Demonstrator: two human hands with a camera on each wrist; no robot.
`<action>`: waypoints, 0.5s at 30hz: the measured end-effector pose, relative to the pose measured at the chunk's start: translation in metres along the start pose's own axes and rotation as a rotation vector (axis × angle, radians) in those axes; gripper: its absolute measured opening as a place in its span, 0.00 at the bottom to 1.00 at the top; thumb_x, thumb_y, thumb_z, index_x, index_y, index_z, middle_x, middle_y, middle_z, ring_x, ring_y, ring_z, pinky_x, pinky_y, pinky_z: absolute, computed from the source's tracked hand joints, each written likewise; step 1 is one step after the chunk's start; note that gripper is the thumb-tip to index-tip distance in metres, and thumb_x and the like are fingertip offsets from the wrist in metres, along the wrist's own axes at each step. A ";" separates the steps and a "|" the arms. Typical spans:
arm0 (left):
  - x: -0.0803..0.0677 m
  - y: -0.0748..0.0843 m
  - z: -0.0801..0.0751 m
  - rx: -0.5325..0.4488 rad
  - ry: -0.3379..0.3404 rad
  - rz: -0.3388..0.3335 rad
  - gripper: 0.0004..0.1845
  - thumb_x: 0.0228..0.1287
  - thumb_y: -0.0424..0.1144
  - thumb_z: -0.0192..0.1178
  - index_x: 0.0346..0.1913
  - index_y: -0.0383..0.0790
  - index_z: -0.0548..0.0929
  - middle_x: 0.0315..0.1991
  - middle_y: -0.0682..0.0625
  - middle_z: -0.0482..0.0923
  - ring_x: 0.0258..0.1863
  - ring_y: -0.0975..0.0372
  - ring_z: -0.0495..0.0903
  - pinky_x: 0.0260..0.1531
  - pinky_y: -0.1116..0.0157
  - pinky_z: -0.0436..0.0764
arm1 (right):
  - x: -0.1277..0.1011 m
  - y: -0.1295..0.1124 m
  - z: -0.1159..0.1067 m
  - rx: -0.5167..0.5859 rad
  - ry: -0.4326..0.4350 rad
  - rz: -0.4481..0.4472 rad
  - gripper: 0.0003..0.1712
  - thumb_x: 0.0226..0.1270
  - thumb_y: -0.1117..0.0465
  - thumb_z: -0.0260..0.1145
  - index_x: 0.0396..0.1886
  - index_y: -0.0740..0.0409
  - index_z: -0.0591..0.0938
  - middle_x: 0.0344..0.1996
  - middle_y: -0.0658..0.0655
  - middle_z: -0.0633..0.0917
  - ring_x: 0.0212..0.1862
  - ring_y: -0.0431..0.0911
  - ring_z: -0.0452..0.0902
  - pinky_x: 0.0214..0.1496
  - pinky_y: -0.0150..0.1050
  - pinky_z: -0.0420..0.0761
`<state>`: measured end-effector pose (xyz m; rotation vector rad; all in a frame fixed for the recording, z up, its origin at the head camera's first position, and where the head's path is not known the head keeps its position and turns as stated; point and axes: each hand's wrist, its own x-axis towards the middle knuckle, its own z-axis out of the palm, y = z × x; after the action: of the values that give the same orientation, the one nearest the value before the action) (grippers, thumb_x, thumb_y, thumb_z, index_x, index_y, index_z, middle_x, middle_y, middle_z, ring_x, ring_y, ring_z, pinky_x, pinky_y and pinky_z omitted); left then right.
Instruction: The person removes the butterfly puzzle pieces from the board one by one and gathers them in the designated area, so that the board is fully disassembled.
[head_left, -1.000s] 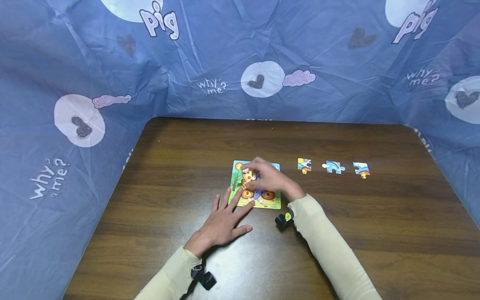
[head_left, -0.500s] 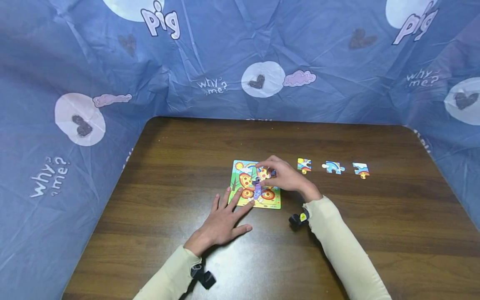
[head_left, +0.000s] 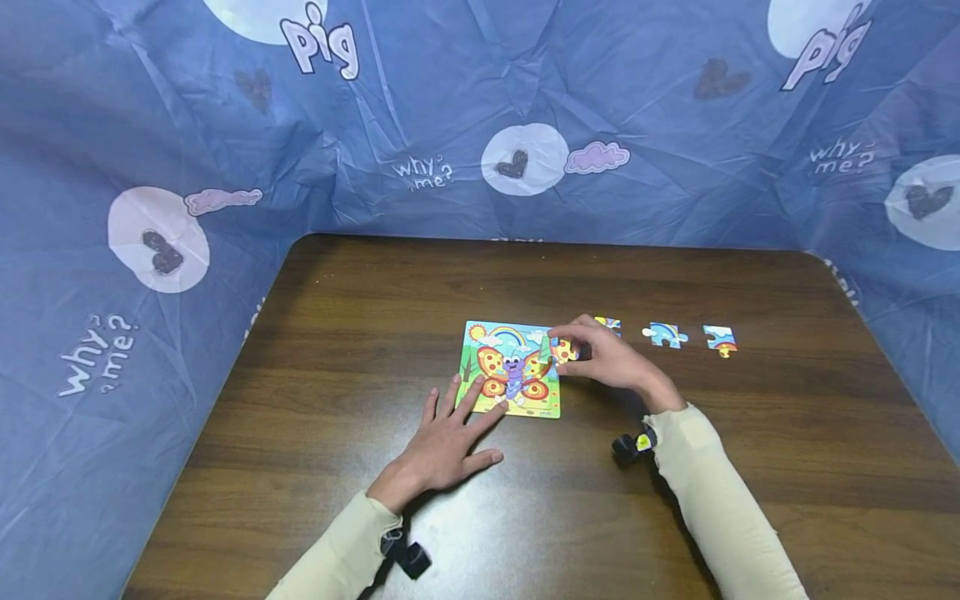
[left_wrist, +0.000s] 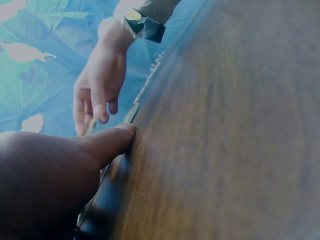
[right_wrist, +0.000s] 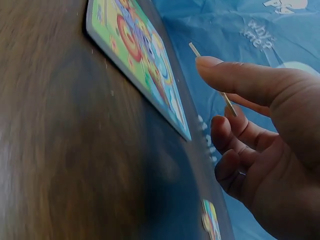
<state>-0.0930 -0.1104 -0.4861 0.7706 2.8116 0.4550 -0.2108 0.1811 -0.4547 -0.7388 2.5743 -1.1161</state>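
2 hands are working on a dark wood table (head_left: 675, 517) that is sitting inside a blue printed cloth surround (head_left: 187, 125); the cloth is showing hearts, clouds and the words "pig" and "why me?".

The puzzle board (head_left: 512, 369), a butterfly picture, is lying flat near the middle of the table. In the right wrist view the same board (right_wrist: 135, 60) is showing as a thin slab resting flat on the wood.

The left hand (head_left: 448, 437) is lying palm down on the table with fingers spread and straight; its fingertips are touching the board's near-left corner, gripping nothing. In the left wrist view the thumb (left_wrist: 107, 142) is pressing against the table at the board's edge.

The right hand (head_left: 611, 358) is hovering just beside the board's right edge and pinching 1 puzzle piece (head_left: 564, 350) between thumb and fingers. The piece is sitting just off the board's upper-right part, slightly above the table; the right wrist view is showing it edge-on (right_wrist: 215, 82), clear of the board.

3 loose pieces are lying in a row to the right of the board, well apart from each other: 1 (head_left: 609, 323) partly hidden behind the right hand, 1 (head_left: 664, 334) in the middle, 1 (head_left: 722, 339) farthest right.

Both arms are wearing cream sleeves (head_left: 720, 517) with a small black camera unit (head_left: 632, 446) strapped at each wrist.
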 end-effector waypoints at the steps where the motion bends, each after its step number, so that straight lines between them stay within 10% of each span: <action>1: 0.000 0.000 0.000 0.000 0.000 0.000 0.35 0.71 0.63 0.52 0.77 0.59 0.61 0.83 0.41 0.43 0.81 0.37 0.40 0.74 0.31 0.47 | -0.002 0.002 -0.001 -0.012 0.005 -0.006 0.31 0.59 0.61 0.76 0.63 0.57 0.80 0.45 0.57 0.79 0.42 0.47 0.72 0.42 0.37 0.75; 15: 0.001 0.000 0.002 0.009 -0.004 -0.009 0.35 0.71 0.63 0.52 0.77 0.61 0.61 0.83 0.42 0.43 0.81 0.38 0.40 0.74 0.32 0.47 | -0.032 0.030 -0.016 -0.042 0.030 -0.026 0.29 0.57 0.61 0.78 0.60 0.58 0.81 0.40 0.55 0.79 0.39 0.43 0.73 0.40 0.34 0.75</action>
<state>-0.0935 -0.1095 -0.4879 0.7601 2.8143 0.4397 -0.2006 0.2257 -0.4647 -0.7729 2.6282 -1.0925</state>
